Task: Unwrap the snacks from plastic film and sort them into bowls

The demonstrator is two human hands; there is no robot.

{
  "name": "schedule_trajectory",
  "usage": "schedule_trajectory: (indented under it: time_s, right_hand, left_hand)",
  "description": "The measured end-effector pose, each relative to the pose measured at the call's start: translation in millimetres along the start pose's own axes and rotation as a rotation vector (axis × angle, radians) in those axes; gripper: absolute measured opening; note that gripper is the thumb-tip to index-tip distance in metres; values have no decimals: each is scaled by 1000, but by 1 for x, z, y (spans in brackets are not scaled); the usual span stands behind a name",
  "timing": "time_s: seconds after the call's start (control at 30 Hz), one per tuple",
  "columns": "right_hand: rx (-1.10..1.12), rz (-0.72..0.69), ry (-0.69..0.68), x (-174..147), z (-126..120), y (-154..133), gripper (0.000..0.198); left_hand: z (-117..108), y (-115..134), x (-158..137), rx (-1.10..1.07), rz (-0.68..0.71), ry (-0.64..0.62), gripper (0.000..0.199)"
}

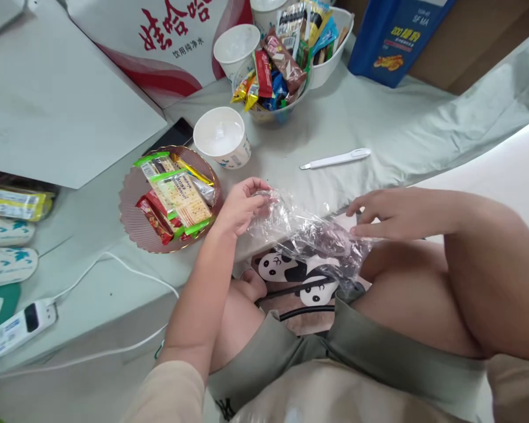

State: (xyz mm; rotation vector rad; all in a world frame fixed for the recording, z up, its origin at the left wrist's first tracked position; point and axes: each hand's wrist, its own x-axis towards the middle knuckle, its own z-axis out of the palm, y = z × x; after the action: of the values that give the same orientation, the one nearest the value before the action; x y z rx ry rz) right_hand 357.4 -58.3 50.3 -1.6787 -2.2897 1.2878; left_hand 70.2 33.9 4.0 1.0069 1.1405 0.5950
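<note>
Crumpled clear plastic film (297,226), possibly a bag, stretches between my hands over the table's front edge and my lap. My left hand (243,205) is closed, its fingertips pinching the film's left end. At the other end, my right hand (381,216) has its fingers apart, with the lower fingertips touching the film. Left of my left hand is a pinkish ribbed plate (130,214) with a gold rim, bearing packaged biscuits (178,197) and other wrapped snacks. A white paper cup (223,138) stands behind the plate, and a white utility knife (335,158) lies beyond the film.
At the back, a clear bowl (275,117) and a white bowl (330,69) hold wrapped snacks, near a blue container (392,41). A white power strip (24,326) with a cable (145,273) lies at left. Below the film is a panda-printed bag (291,294).
</note>
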Motion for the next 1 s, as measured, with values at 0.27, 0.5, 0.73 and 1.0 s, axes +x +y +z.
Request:
schedule_trajectory:
  time_s: [0.27, 0.5, 0.73, 1.0]
  right_hand:
    - [288, -5, 297, 35, 3, -22, 58]
    - [538, -33, 280, 53, 23, -49, 10]
    - [822, 83, 451, 66, 32, -43, 17]
    - [763, -141, 549, 62, 33, -34, 12]
  left_hand:
    - [-8, 9, -17, 77, 125, -267, 33]
    - [-2, 13, -32, -308, 227, -231, 55]
    - [11, -9, -23, -154, 96, -253, 53]
    - [7, -4, -14, -147, 61, -89, 23]
